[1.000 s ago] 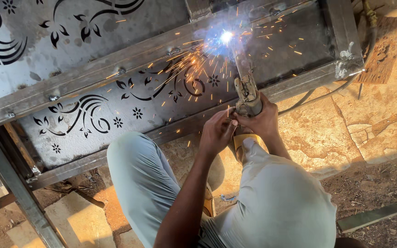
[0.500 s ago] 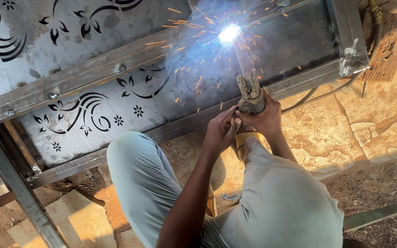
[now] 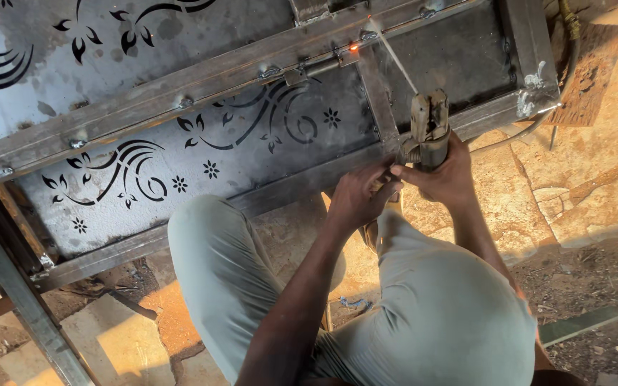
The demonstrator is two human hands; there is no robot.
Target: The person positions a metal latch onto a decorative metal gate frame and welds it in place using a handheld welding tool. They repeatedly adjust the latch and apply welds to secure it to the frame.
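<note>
The right hand (image 3: 446, 175) is closed in a firm grip around the electrode holder (image 3: 429, 123), with the left hand (image 3: 355, 200) wrapped just beside it, steadying. The welding rod (image 3: 393, 57) slants up to a glowing spot (image 3: 354, 47) on the steel gate frame (image 3: 180, 93).

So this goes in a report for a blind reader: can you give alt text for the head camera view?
Both hands, right hand and left hand, grip a worn welding electrode holder whose thin rod points at a glowing spot on a grey steel gate frame with floral cut-out panels.
</note>
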